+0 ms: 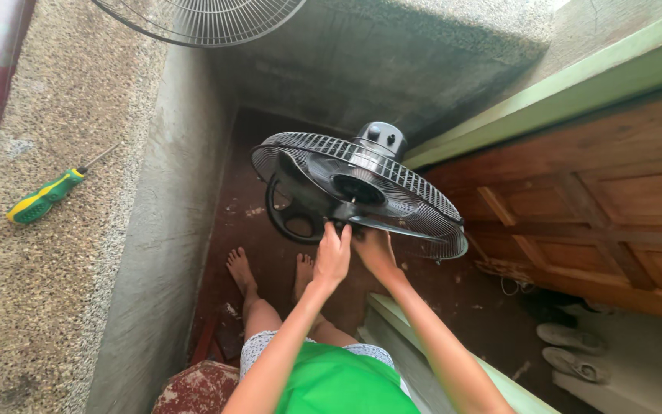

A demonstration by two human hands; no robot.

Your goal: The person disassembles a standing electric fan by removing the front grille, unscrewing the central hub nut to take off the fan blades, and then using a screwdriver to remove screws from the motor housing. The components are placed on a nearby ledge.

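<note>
A black electric fan head (pixel 362 188) hangs tilted in front of me, its rear wire grille (pixel 415 188) and dark blades showing, the motor housing (pixel 381 139) at the back. My left hand (pixel 332 257) grips the near rim of the fan by the blades. My right hand (pixel 375 253) holds the same rim just beside it. A detached round front grille (pixel 201 19) lies at the top edge on the ledge.
A green-and-yellow screwdriver (pixel 44 197) lies on the speckled concrete ledge (pixel 55 268) at left. Below are my bare feet (pixel 243 272) on a reddish floor. A wooden door (pixel 599 215) stands right, with grey shoes (pixel 572 349) near it.
</note>
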